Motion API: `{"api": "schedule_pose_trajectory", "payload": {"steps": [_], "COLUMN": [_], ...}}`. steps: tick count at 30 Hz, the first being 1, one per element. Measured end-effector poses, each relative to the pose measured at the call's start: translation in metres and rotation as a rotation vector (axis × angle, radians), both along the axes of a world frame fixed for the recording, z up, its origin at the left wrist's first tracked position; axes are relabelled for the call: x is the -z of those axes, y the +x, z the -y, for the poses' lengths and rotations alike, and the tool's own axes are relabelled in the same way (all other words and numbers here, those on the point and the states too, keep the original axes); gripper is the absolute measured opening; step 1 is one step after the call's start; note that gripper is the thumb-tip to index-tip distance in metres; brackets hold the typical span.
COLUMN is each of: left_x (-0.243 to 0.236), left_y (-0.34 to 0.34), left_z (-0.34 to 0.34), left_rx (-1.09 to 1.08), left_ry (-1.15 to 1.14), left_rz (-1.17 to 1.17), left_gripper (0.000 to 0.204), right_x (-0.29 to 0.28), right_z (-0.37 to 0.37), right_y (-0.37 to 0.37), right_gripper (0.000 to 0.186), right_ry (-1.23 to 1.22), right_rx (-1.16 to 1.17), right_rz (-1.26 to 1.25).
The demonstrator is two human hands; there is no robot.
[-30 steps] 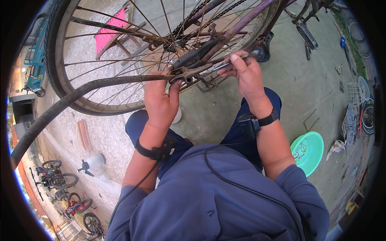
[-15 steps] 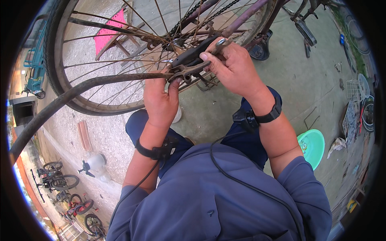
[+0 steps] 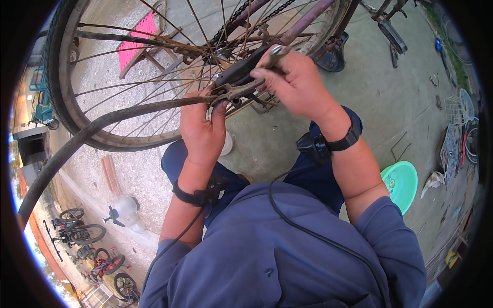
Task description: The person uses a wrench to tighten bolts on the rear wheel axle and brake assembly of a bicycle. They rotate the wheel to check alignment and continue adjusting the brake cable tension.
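Grey concrete ground (image 3: 400, 102) is stretching across the scene, with gravel showing through the spokes further off. A rusty bicycle wheel (image 3: 92, 128) is filling the upper left, its dark tyre curving down and round, thin spokes fanning toward the hub. Purple-brown frame tubes (image 3: 313, 18) are running up to the right of the hub, with a chain (image 3: 241, 20) lying along them. A long black rubber tube (image 3: 77, 143) is sweeping from the lower left edge up toward the hands. The person is wearing a blue shirt (image 3: 267, 256) and blue trousers, with a black cable (image 3: 308, 231) trailing over the chest.

Beyond the wheel, a pink stool (image 3: 136, 41) is standing on the gravel. A turquoise plastic basin (image 3: 403, 182) is sitting on the ground just beside the right elbow. Small parked bicycles (image 3: 82, 236) are showing far off at the lower left.

The right hand (image 3: 298, 84) is closing around a pair of black-handled pliers (image 3: 241, 77), fingers wrapped over the handles; a black watch (image 3: 344, 141) is sitting on that wrist. The pliers are lying across the spokes close to the hub, their metal nose pointing left toward the other hand. The left hand (image 3: 203, 128) is reaching up from below, fingers pressed together and pinching the end of the rubber tube where it meets the pliers' nose. A black strap (image 3: 197, 195) is circling the left wrist. Exactly what the nose is biting is too cluttered to make out.
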State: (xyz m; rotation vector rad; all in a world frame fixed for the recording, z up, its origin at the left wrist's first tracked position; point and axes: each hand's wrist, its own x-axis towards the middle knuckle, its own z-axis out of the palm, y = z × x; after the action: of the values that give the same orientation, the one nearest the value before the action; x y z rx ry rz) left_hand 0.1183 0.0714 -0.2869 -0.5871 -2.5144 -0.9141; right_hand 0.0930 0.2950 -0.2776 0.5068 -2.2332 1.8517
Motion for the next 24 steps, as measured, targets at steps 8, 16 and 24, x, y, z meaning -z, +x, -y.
{"api": "schedule_pose_trajectory", "payload": {"steps": [8, 16, 24], "left_x": [0.002, 0.002, 0.001], "left_y": [0.0, 0.0, 0.002], "left_z": [0.002, -0.001, 0.001], "left_rx": [0.014, -0.004, -0.024], "left_ry": [0.012, 0.023, 0.011], "left_rz": [-0.01, -0.003, 0.002], "left_gripper": [0.033, 0.033, 0.029], "right_x": [0.052, 0.13, 0.12], "right_z": [-0.008, 0.024, -0.012], "right_y": [0.006, 0.024, 0.027], "right_gripper": [0.023, 0.031, 0.017], "right_ry": [-0.651, -1.364, -1.433], "right_rx": [-0.023, -0.031, 0.197], "right_rz": [0.331, 0.754, 0.684]}}
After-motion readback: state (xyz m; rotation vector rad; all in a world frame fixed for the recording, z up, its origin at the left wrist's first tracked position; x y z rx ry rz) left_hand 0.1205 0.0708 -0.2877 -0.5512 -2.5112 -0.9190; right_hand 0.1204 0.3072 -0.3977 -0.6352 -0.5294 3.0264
